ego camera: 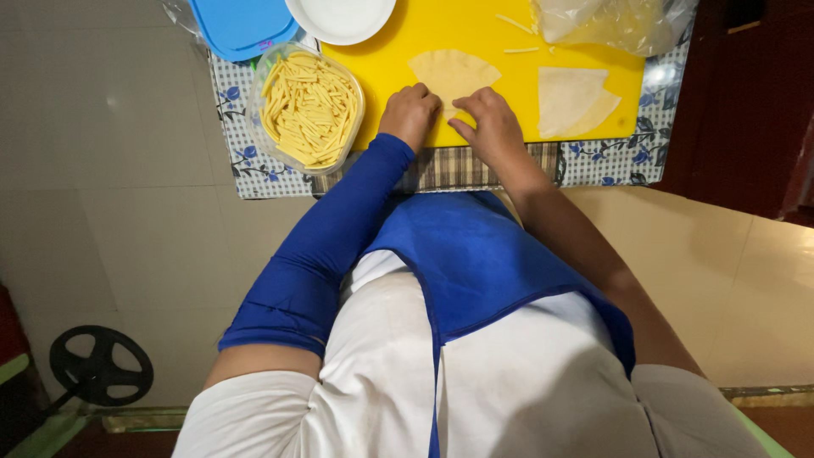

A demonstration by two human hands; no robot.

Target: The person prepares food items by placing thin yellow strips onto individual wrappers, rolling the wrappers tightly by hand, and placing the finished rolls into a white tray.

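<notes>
Yellow cutting board (424, 34) on patterned tablecloth (229, 127). Your left hand (409, 113) and right hand (490, 125) both pinch near edge of folded dough wrapper (452, 72). Clear tub of cheese sticks (308, 106) just left; spare wrappers (572, 100) right.

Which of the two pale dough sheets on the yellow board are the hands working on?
The fan-shaped sheet at the board's middle: both the left hand and right hand press its near edge. The other folded sheet lies untouched to the right.

a tub of pale potato sticks (307, 108) – blue lid (242, 25), white plate (341, 17), plastic bag (610, 21).
</notes>
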